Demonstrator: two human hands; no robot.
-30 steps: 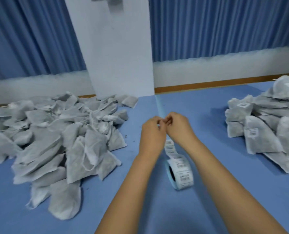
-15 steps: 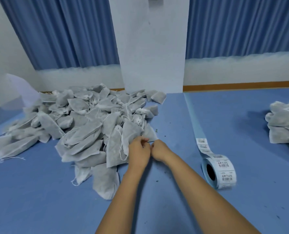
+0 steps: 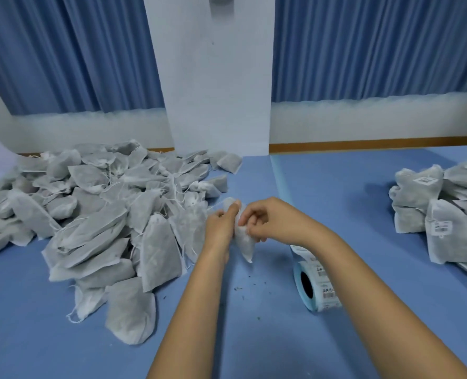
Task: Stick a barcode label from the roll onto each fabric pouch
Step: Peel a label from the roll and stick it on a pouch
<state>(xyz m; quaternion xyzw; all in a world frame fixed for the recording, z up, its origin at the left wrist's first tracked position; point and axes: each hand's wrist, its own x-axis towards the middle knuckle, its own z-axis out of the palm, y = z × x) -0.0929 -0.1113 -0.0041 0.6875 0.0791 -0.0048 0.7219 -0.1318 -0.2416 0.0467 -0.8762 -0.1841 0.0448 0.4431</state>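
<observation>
My left hand (image 3: pixel 221 225) and right hand (image 3: pixel 265 220) both pinch one pouch (image 3: pixel 245 246), between the heap (image 3: pixel 104 214) and the roll (image 3: pixel 318 285). Label hidden, if any. Advice: pull the fabric flat, then press the label down smoothly.

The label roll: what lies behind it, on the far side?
From the label roll its strip of labels runs away and goes under the right forearm, which covers it. Beyond the arm a pale bare strip continues across the table. Their joining is hidden.
</observation>
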